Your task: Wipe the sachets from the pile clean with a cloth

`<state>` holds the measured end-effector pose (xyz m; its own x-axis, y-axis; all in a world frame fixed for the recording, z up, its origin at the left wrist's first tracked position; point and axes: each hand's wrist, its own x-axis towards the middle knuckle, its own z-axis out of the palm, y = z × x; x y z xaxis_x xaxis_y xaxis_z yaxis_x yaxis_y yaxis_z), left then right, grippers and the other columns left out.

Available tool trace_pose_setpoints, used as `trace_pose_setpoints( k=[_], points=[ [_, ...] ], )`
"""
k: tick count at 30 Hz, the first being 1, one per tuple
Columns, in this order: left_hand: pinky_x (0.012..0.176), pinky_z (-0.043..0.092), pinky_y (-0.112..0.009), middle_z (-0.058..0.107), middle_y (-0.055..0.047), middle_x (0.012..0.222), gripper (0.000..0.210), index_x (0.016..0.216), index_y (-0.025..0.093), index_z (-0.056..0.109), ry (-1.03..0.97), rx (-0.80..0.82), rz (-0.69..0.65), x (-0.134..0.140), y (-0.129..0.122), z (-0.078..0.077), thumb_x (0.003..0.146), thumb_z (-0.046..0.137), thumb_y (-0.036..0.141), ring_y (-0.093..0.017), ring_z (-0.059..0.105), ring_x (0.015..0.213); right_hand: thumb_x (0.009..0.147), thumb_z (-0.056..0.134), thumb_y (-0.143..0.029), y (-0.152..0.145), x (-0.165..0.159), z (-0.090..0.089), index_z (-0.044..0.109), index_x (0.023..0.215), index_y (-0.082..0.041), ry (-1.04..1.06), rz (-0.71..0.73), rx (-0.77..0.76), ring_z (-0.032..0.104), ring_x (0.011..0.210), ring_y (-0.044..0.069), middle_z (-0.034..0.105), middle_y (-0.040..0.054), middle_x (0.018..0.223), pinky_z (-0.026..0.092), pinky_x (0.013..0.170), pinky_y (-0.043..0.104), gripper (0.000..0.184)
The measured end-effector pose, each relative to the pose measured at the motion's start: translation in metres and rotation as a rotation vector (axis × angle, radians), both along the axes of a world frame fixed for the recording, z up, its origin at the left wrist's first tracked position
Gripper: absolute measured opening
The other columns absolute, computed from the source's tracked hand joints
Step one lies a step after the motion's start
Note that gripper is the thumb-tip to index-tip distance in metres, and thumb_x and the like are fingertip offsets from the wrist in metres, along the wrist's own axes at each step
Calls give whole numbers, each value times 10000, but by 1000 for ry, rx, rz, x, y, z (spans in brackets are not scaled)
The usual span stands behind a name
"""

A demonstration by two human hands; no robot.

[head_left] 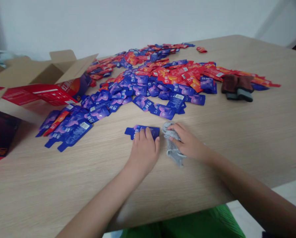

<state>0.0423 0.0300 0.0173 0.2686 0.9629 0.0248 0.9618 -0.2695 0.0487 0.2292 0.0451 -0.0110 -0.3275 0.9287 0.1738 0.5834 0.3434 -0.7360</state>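
A blue cardboard packaging card (130,131) with white print and a tab on its left end lies flat on the table in front of me. My left hand (145,148) is over its right half, fingers bent down onto it and thumb along the right edge. Just to the right, my right hand (189,142) is closed on a bunched grey knitted sock (174,153), whose lower end trails on the table. The sock and the card lie close together with a small gap between them. Fingers hide part of both.
Beyond my hands spread piles of blue cards (138,89) and red cards (187,74). Open red cardboard boxes (43,92) stand at the left. A pair of brown-and-grey socks (237,86) lies at the right. The wooden table (237,145) ends in front of me.
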Motion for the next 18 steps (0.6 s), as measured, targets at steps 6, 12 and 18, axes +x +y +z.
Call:
trace_pose_setpoints(
  k=[6,12,18],
  points=[
    [972,418,-451,614,-99,1287,395,1267,180,575,-79,22,-174,-57,3,22,957,337,240,-284,508,1188,855,507,-151,-1,10,0,513,1122,-229,-37,-42,1,534,1107,237,543,90,1144,419,980,452,279],
    [1092,325,-497,394,-60,1521,523,1437,170,427,40,-97,-319,-88,-15,-12,931,295,152,-294,328,1400,836,508,-163,3,12,-4,513,1085,-225,-39,-58,24,541,1096,252,560,95,1120,414,980,475,257],
    [1121,292,-543,347,-78,1545,566,1468,162,378,-1,-28,-186,-69,-44,-23,962,386,417,-347,312,1399,834,526,-209,14,23,9,513,1077,-247,-28,-242,10,574,1007,256,593,66,1051,463,884,453,246]
  ],
)
